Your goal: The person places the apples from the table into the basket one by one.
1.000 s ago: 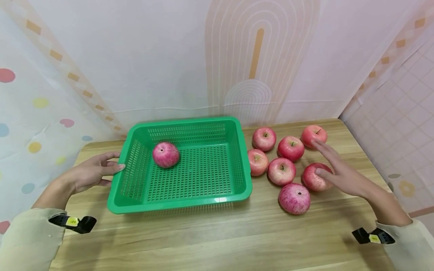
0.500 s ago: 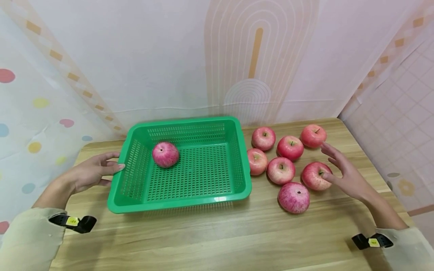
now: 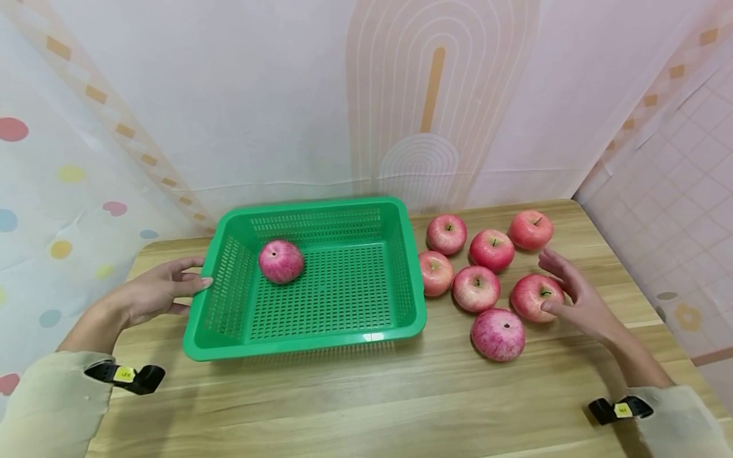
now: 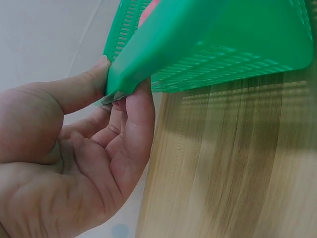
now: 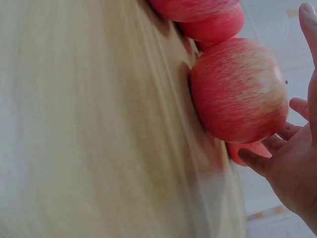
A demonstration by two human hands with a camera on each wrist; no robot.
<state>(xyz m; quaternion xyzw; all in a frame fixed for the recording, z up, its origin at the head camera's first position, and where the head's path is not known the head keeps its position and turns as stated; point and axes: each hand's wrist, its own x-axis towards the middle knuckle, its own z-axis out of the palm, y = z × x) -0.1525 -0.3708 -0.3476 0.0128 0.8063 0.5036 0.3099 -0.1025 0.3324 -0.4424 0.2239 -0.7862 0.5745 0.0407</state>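
My left hand (image 3: 154, 291) pinches the left rim of a green plastic basket (image 3: 309, 348). In the left wrist view the thumb lies over the basket's rim (image 4: 163, 44) and the fingers curl beneath it. One purplish-red apple (image 3: 280, 261) sits inside at the left. To the right, my right hand (image 3: 584, 304) hovers around the right side of a red apple (image 3: 537, 298), fingers spread and partly bent. The right wrist view shows that apple (image 5: 237, 91) standing on the table, with my right hand's fingers (image 5: 255, 161) beside and behind it.
Several more apples lie right of the basket: a purplish one (image 3: 498, 334) in front, a pale red one (image 3: 476, 289) near the middle, and another (image 3: 531, 229) at the back right. The wooden table (image 3: 355, 407) ends at a patterned cloth wall (image 3: 286, 114) behind.
My right hand has drawn back from above the far apple and come down beside the nearer red apple. The left hand and basket stay where they were.
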